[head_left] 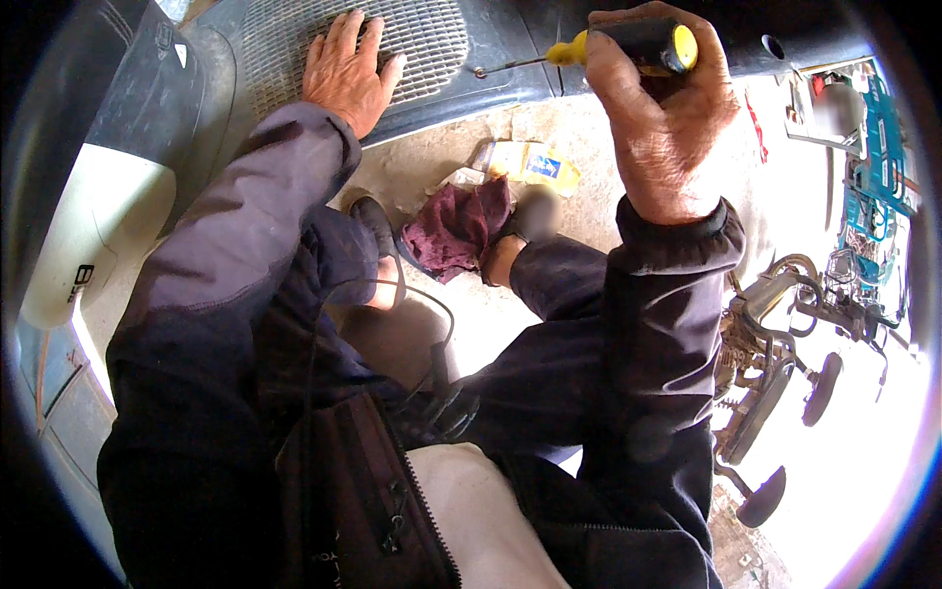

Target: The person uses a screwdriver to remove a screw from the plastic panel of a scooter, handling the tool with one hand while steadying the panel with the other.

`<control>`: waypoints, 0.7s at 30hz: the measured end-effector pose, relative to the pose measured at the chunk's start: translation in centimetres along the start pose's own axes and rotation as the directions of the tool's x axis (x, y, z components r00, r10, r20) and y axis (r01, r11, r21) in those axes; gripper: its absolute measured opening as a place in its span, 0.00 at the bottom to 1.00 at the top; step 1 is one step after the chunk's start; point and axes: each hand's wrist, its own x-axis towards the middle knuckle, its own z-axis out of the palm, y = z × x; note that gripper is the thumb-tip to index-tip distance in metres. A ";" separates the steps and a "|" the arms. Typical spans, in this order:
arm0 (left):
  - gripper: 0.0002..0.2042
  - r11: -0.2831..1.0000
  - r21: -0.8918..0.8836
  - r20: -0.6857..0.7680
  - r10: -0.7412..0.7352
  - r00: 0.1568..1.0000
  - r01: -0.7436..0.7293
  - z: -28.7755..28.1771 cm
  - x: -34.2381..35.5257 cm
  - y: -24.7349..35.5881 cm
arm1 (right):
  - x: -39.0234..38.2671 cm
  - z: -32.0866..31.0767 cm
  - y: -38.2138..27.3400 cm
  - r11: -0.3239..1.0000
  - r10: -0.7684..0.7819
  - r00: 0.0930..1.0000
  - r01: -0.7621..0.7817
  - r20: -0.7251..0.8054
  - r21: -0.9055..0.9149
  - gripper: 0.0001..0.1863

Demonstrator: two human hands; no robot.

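Note:
My right hand (662, 128) grips a yellow-and-black screwdriver handle (682, 47); its metal shaft (515, 64) reaches left to a small screw or hole (481, 72) on a dark grey plastic panel (500, 29). My left hand (350, 74) rests spread on the panel's square mesh grille (275, 39), left of the screwdriver tip. Beneath the panel, between my feet, lie a crumpled maroon cloth (451, 231) and a yellow-and-white packet (535, 167).
To the left stands a dark and cream vehicle body (103, 216). On the right are motorbike or bicycle parts with pedals (770, 363) and a teal cargo vehicle (878, 147) in bright light. My legs (540, 285) are bent beneath the panel over a concrete floor (412, 157).

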 end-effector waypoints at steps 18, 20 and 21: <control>0.28 1.000 0.016 0.023 0.004 1.000 -0.004 -0.1 -0.2 -0.4 | 0.1 0.3 2.5 0.996 -0.086 0.993 0.082 -0.087 -0.047 0.15; 0.28 1.000 0.015 0.027 0.005 1.000 -0.006 0.0 -0.1 -0.4 | 0.0 0.3 2.5 0.998 -0.056 0.994 0.057 -0.095 0.011 0.15; 0.29 1.000 0.015 0.029 0.007 1.000 -0.008 0.0 0.0 -0.4 | 0.0 0.3 2.0 1.000 -0.024 0.995 0.025 -0.092 0.002 0.15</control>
